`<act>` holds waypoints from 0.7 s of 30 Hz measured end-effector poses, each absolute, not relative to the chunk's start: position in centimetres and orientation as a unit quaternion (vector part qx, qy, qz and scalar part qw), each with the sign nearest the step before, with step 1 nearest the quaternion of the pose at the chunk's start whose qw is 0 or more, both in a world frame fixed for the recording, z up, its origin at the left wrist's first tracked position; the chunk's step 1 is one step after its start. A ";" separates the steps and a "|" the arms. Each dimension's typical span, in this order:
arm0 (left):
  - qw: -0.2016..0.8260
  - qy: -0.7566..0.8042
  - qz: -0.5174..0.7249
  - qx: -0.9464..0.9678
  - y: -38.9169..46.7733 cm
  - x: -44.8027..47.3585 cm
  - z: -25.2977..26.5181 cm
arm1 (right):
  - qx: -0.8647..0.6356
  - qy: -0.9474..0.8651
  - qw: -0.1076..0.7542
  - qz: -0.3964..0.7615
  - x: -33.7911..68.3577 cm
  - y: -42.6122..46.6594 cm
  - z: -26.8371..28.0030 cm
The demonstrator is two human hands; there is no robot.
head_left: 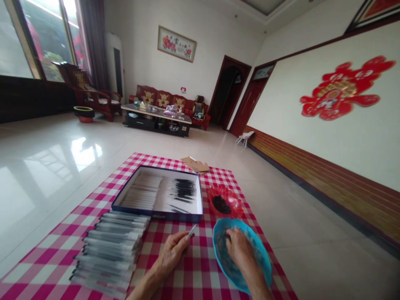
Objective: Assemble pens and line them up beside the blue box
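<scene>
My left hand point(174, 250) is closed around a pen point(193, 230), whose pale tip points up past my thumb. My right hand point(240, 246) reaches down into a blue bowl point(265, 260) of small translucent pieces. Its fingers are bent together, and whatever they grip is hidden. Behind that bowl stands a red petal-edged bowl point(236, 201) with small black pieces in it. A shallow dark-blue box point(181, 217) holds clear pen barrels point(142, 191) on its left and thin black pieces point(185, 189) on its right. Left of my left hand lies a pile of pens point(109, 250).
A pink-and-white checked cloth point(175, 283) covers the table. Torn brown cardboard point(196, 165) rests at its far edge. Across the tiled floor are a low coffee table point(156, 114), a wooden sofa point(156, 95), an armchair point(93, 98) and a small white chair point(245, 136).
</scene>
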State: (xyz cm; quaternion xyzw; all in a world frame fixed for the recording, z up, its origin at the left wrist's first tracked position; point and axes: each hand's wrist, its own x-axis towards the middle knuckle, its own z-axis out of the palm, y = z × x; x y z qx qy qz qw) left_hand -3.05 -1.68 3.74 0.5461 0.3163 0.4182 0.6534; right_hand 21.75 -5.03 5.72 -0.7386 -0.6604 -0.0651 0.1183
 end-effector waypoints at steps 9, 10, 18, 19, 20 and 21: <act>0.651 0.315 0.417 0.551 -1.8 -3.0 3.4 | -0.742 -0.659 0.098 -0.076 21.6 -4.9 5.8; 0.648 0.313 0.417 0.555 -1.9 -3.0 3.4 | -0.742 -0.659 0.102 -0.073 21.6 -4.9 6.1; 0.644 0.312 0.415 0.562 -1.8 -3.0 3.5 | -0.684 -0.599 0.395 0.131 18.9 -5.7 10.8; 0.644 0.309 0.418 0.562 -1.9 -3.0 3.5 | -0.667 -0.580 0.429 0.189 18.2 -5.9 11.1; 0.645 0.304 0.422 0.560 -1.9 -3.0 3.4 | -0.650 -0.559 0.455 0.242 17.4 -6.1 11.2; 0.648 0.298 0.426 0.557 -1.9 -3.0 3.3 | -0.634 -0.539 0.475 0.286 16.7 -6.2 11.1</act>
